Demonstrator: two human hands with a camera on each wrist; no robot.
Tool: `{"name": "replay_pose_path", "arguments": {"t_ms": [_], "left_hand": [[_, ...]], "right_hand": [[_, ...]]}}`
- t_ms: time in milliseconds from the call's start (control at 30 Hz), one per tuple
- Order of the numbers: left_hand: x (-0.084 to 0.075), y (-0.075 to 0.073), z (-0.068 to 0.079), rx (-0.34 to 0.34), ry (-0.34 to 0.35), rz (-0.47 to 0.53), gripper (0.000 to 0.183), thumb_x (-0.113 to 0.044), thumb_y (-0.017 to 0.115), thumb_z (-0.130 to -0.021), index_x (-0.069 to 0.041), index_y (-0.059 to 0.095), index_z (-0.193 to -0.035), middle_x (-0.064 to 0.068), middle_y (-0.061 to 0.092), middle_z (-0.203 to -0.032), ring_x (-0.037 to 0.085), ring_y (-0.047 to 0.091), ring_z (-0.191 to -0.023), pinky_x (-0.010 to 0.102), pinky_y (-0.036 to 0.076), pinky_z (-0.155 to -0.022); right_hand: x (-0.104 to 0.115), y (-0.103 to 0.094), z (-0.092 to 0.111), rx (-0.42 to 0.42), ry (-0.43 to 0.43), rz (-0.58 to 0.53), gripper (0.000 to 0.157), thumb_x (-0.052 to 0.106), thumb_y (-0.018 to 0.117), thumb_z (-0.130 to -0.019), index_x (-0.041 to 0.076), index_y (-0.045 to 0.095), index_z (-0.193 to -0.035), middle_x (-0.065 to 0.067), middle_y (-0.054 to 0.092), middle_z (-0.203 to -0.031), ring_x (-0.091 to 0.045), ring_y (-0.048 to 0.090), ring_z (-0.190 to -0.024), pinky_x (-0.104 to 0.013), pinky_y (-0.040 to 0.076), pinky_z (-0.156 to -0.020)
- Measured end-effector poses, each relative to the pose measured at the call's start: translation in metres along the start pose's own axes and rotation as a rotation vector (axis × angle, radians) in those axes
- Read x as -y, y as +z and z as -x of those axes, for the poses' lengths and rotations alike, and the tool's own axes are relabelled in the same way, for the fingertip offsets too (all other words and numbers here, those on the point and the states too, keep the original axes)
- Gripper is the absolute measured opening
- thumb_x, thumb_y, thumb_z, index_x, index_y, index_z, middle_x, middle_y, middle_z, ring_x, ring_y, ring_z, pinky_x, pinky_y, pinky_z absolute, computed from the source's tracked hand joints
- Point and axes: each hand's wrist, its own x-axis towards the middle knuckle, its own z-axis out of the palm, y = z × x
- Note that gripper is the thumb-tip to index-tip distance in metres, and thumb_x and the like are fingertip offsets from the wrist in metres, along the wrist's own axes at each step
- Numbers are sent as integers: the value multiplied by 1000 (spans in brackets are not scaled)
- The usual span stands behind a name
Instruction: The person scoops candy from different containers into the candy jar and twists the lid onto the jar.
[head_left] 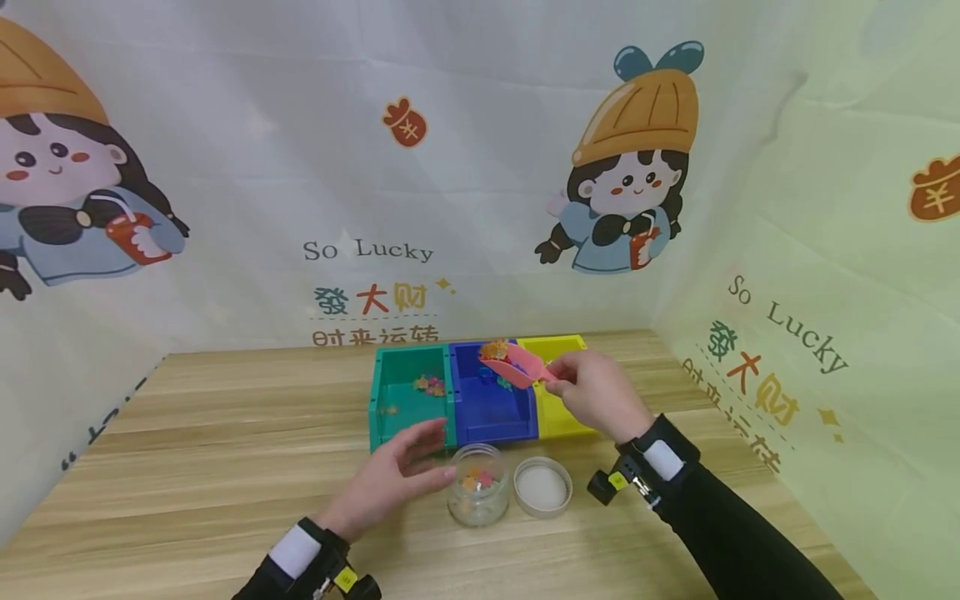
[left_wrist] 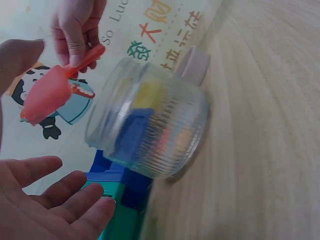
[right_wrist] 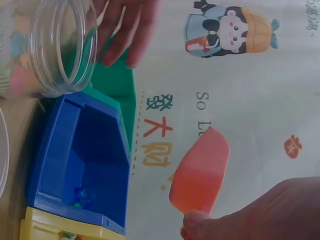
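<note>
My right hand (head_left: 603,392) grips the handle of a pink scoop (head_left: 521,364), raised over the blue bin (head_left: 495,421). Small orange and coloured pieces lie heaped in the scoop in the head view. My left hand (head_left: 393,471) is held with spread fingers at the left of a clear jar (head_left: 477,500), its thumb near the rim. Open at the top, the jar stands upright with a few star-like pieces (head_left: 477,478) inside. In the left wrist view the same jar (left_wrist: 145,120) lies beyond the spread fingers (left_wrist: 65,200).
The green bin (head_left: 408,421) at left holds several small pieces; the yellow bin (head_left: 558,417) adjoins the blue one at right. A white lid (head_left: 543,487) lies on the wooden table (head_left: 210,467) right of the jar. A printed cloth (head_left: 480,183) hangs behind the table.
</note>
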Motion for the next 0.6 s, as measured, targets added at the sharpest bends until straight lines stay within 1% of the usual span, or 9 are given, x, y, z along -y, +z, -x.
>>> {"name": "replay_pose_path", "arguments": {"t_ms": [100, 267, 467, 600], "left_hand": [[4, 6, 0, 32, -7, -24, 89, -31, 85, -98, -5, 38, -169, 26, 46, -169, 48, 45, -157, 61, 42, -128], [10, 16, -1, 43, -33, -79, 97, -31, 93, -90, -7, 40, -168, 22, 47, -169, 47, 45, -157, 64, 41, -127], [12, 23, -5, 60, -21, -139, 98, -30, 94, -89, -6, 41, -168, 21, 47, -169, 47, 45, -156, 68, 39, -127], [13, 27, -7, 59, -25, -152, 97, -29, 95, -88, -6, 42, -167, 19, 51, -166, 45, 47, -154, 70, 38, -126]], "right_hand": [[0, -3, 5, -10, -27, -11, 17, 14, 75, -105, 2, 81, -116, -11, 76, -99, -25, 62, -84, -30, 53, -72], [1, -9, 12, -17, -67, 11, 16, 14, 75, -105, 3, 81, -115, -10, 74, -97, -25, 60, -82, -30, 50, -69], [2, -13, 21, -31, -94, 29, 14, 14, 76, -104, 4, 81, -112, -10, 74, -96, -24, 60, -82, -31, 50, -70], [0, -14, 27, -24, -87, 17, 14, 14, 76, -104, 4, 81, -113, -10, 72, -99, -24, 60, -84, -31, 51, -71]]}}
